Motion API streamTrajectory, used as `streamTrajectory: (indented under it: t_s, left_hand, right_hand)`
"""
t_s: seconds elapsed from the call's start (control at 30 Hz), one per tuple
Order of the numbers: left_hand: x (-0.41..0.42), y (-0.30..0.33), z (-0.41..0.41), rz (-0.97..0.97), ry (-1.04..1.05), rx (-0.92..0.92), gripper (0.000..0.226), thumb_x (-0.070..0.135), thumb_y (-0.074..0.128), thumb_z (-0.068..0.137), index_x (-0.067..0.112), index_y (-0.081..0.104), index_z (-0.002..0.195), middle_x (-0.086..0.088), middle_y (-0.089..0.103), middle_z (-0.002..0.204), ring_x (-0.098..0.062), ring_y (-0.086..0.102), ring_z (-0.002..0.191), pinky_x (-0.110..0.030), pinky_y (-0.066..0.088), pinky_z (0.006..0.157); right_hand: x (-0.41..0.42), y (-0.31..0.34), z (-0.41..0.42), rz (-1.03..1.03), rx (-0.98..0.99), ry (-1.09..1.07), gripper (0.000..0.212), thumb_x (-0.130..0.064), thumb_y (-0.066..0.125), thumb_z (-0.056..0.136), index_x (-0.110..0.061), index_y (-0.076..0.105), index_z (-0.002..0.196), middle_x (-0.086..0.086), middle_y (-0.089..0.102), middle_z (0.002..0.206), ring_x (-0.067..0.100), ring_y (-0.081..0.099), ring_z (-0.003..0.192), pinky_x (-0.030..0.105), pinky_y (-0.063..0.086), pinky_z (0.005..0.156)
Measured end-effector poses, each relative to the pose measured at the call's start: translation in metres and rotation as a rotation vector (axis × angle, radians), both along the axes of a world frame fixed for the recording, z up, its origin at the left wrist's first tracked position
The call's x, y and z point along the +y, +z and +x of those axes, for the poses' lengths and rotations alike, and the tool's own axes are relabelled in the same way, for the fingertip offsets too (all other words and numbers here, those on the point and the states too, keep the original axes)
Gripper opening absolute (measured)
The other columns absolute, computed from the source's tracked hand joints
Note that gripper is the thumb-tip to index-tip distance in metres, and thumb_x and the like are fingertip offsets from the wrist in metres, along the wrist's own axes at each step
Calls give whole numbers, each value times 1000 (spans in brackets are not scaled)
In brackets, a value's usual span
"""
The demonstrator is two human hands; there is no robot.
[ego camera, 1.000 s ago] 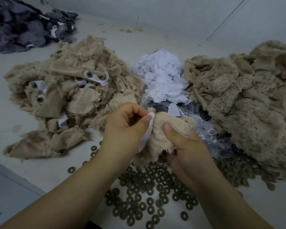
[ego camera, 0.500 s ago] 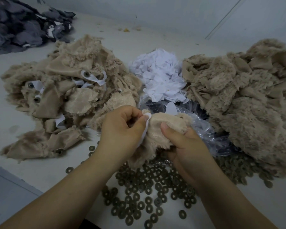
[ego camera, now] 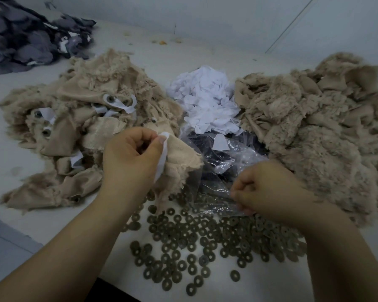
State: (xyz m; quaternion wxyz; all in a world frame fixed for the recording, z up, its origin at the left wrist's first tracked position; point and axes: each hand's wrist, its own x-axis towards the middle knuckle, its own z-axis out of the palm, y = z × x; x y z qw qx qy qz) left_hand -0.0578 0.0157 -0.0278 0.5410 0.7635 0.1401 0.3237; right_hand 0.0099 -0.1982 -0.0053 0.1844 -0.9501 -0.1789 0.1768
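- Beige plush piece (ego camera: pixel 181 158), head view: gripped by the left hand (ego camera: pixel 131 158) just left of the clear plastic bag (ego camera: pixel 227 168), and raised off the surface. A white strip (ego camera: pixel 162 160) is pinched against its edge under the thumb.
- Right hand (ego camera: pixel 268 190): shown at the near right edge of the bag, fingers curled downward over the film and the washers (ego camera: pixel 183 243). Whether a washer, the film or nothing is held cannot be told.
- Risk 1: the white strip is judged likely to slip out of line with the plush edge, since only one thumb pins it while the other hand is occupied elsewhere.
- Risk 2: the film could be dragged along with a washer, because the loose bag overlaps the scatter; dark contents could then be spilled among the rings.
- Risk 3: washers near the front edge could be knocked off by either forearm.
- Surface: a pale, matt table (ego camera: pixel 20 214), littered with fluff. Behind the bag a heap of white cut-outs (ego camera: pixel 205 101) is seen; left of the bag a pile of beige pieces (ego camera: pixel 85 118) already fitted with strips and rings; right of the bag a fluffier beige pile (ego camera: pixel 314 127); far left and behind, dark grey fabric (ego camera: pixel 26 40).
- Room: a plain pale wall (ego camera: pixel 227 18) is met directly behind the table.
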Motion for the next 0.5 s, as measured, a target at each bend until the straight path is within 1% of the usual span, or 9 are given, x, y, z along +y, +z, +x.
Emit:
streamTrajectory:
  t_s: [0.07,0.1,0.17,0.23,0.3,0.33,0.4,0.43,0.5]
  left_hand:
    - [0,0,-1,-13,-1,-6,27,21,66,93,11,64,68,-9,58,57,-5,46,46,-21,42,46]
    - [-1,-1,-1,-22,-5,-5,26,21,66,93,11,64,68,-10,58,57,-7,47,46,-23,42,46]
    - [-3,-2,-2,-25,-16,9,26,21,66,92,13,64,68,-6,57,55,-8,47,47,-24,43,47]
    - [-5,-2,-3,-11,-28,21,27,20,66,92,13,63,67,3,56,51,-4,46,46,-19,42,46]
    - [-7,-3,-3,-6,-46,32,26,19,66,92,10,63,68,2,55,51,-4,45,44,-18,41,46]
    - [-8,-3,-3,-13,-57,38,26,18,65,92,9,64,68,0,54,51,-5,44,44,-18,41,46]
    - [-10,-3,-3,-32,-83,51,25,16,65,92,10,64,68,2,53,49,-5,44,43,-19,40,45]
    - [-11,-3,-3,-36,-91,56,24,15,65,92,11,64,68,4,53,49,-4,44,44,-19,40,45]
    - [-14,-3,-2,-34,-103,66,23,13,65,91,7,65,69,0,55,53,-4,44,45,-20,41,46]
  right_hand:
    - [8,-7,-5,23,-104,9,18,-24,66,88,-30,70,72,-9,71,70,9,68,65,22,55,66]
    - [11,-11,-7,-22,-177,29,16,-21,64,90,-32,74,84,-9,72,81,10,66,73,20,51,68]
    - [21,-21,1,-120,-234,63,20,-16,58,93,-24,73,105,0,71,105,19,65,95,25,47,80]
    - [29,-31,15,-136,-100,26,19,-18,52,99,-9,65,109,8,63,122,28,58,118,30,44,95]
    - [30,-40,25,-102,8,59,26,-22,48,103,-2,58,116,13,55,134,28,50,129,31,37,105]
    - [32,-45,27,-109,-20,93,25,-19,50,102,-4,59,119,14,57,133,28,52,126,28,36,102]
    - [36,-50,25,-29,-201,12,26,-11,56,95,-12,68,118,10,64,117,27,59,110,27,39,88]
    - [29,-54,20,-13,-276,42,27,-11,59,91,-16,70,115,6,66,109,24,61,102,29,43,83]
    - [20,-59,17,30,-308,43,25,-15,63,87,-22,68,111,0,65,97,19,60,91,29,46,74]
